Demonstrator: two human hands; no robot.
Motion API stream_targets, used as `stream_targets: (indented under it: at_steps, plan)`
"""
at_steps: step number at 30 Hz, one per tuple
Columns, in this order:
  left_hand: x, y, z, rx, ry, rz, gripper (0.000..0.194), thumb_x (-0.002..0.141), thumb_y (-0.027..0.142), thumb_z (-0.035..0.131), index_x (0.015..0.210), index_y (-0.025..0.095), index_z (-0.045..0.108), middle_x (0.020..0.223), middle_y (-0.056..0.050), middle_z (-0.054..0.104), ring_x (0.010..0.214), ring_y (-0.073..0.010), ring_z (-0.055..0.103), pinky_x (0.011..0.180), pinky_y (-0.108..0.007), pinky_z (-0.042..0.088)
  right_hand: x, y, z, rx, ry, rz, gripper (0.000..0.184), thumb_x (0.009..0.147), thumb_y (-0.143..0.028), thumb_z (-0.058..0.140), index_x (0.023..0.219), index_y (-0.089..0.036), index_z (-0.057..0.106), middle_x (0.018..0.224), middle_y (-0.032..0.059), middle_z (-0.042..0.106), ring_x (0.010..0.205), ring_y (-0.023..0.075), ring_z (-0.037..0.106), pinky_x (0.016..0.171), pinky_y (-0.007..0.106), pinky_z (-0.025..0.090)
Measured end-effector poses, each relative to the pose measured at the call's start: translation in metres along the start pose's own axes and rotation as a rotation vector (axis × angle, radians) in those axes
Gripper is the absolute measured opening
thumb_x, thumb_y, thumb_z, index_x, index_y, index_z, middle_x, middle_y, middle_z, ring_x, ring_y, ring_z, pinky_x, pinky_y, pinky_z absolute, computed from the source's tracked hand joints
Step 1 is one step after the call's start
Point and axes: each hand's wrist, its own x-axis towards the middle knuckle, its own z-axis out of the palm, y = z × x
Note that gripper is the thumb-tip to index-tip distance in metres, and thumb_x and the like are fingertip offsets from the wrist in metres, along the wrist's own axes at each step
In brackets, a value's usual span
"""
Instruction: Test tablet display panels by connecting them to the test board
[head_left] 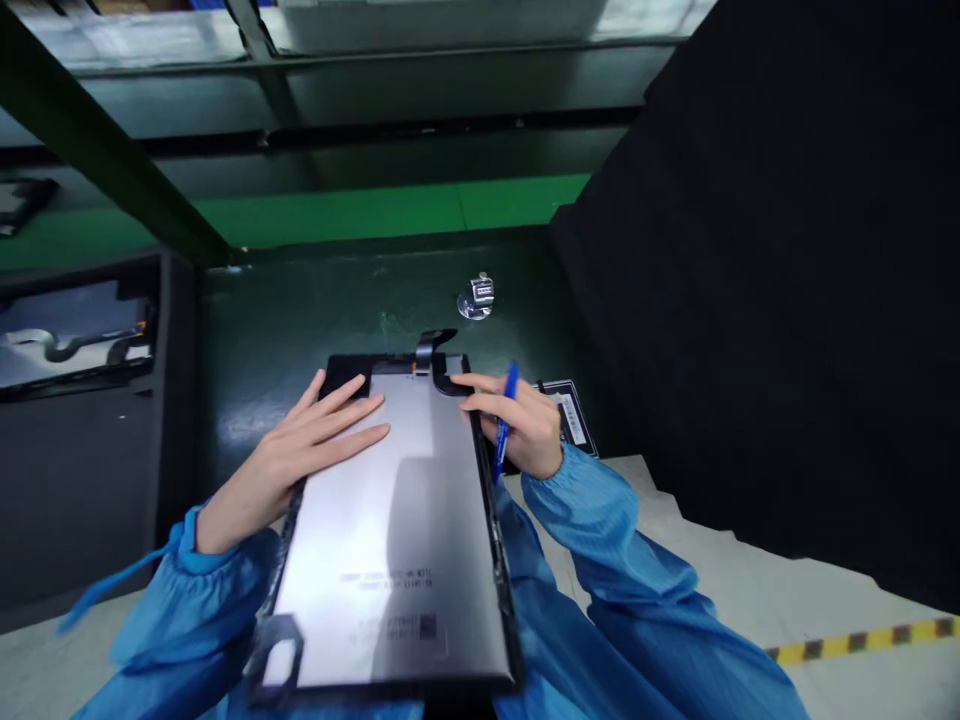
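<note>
A large grey metal panel (390, 530) with a black frame lies lengthwise before me, its far end on the dark green bench (300, 310). My left hand (300, 450) rests flat on its upper left part, fingers stretched out. My right hand (517, 425) grips a blue pen (504, 420) at the panel's right edge, its forefinger reaching onto a black flex cable (439, 362) at the panel's top. Both arms wear blue sleeves.
A small metal hand counter (478, 297) stands on the bench beyond the panel. A small black labelled part (571, 412) lies just right of my right hand. A dark tray with panels (75, 340) sits at left. A black curtain (787, 280) fills the right.
</note>
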Motion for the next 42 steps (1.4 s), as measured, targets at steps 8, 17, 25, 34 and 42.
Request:
stream_targets:
  at_steps: [8,17,25,34,42]
  plan:
    - [0.006,-0.016,-0.028,0.934,-0.379,0.755,0.069,0.096,-0.002,0.043,0.158,0.022,0.025,0.150,-0.010,0.050,0.152,-0.0209,0.026,0.126,-0.056,0.011,0.029,0.032,0.013,0.238,0.110,0.288,0.064,0.092,-0.039,0.066,0.146,-0.024,0.035,0.148,0.0124,0.048,0.129,0.0253,0.056,0.102,0.042,0.053]
    - [0.025,-0.075,-0.043,0.954,-0.460,0.615,0.070,0.100,0.004,0.037,0.160,0.030,0.014,0.156,-0.012,0.043,0.153,-0.0250,0.022,0.122,-0.066,0.015,0.015,0.023,0.000,0.869,-0.284,0.663,0.032,0.089,-0.035,0.066,0.083,-0.021,0.038,0.084,0.0024,0.069,0.076,0.0132,0.065,0.075,0.027,0.052]
    - [0.025,-0.067,-0.043,1.101,-0.422,0.421,0.073,0.092,-0.008,0.026,0.158,0.023,0.026,0.166,-0.017,0.017,0.155,-0.0285,0.004,0.121,-0.064,0.021,0.004,0.000,-0.004,0.891,-0.558,0.559,0.034,0.088,-0.035,0.070,0.085,-0.021,0.039,0.094,0.0054,0.072,0.083,0.0145,0.067,0.076,0.027,0.052]
    - [0.031,-0.010,0.033,0.411,-0.335,0.284,0.026,0.088,0.012,0.056,0.110,0.015,0.069,0.110,-0.007,0.073,0.111,-0.0201,0.066,0.120,-0.051,0.034,-0.008,-0.011,0.007,0.797,-0.471,0.552,0.029,0.093,-0.027,0.064,0.082,-0.022,0.037,0.081,-0.0008,0.069,0.072,0.0131,0.070,0.066,0.023,0.048]
    - [0.045,-0.019,0.049,0.196,-0.417,-0.037,0.008,0.079,0.016,0.061,0.078,0.016,0.068,0.082,-0.003,0.070,0.081,-0.0157,0.064,0.075,-0.028,0.050,-0.005,-0.014,0.012,0.683,-0.474,0.496,0.021,0.090,-0.025,0.060,0.084,-0.021,0.040,0.076,-0.0019,0.063,0.061,0.0102,0.060,0.059,0.021,0.041]
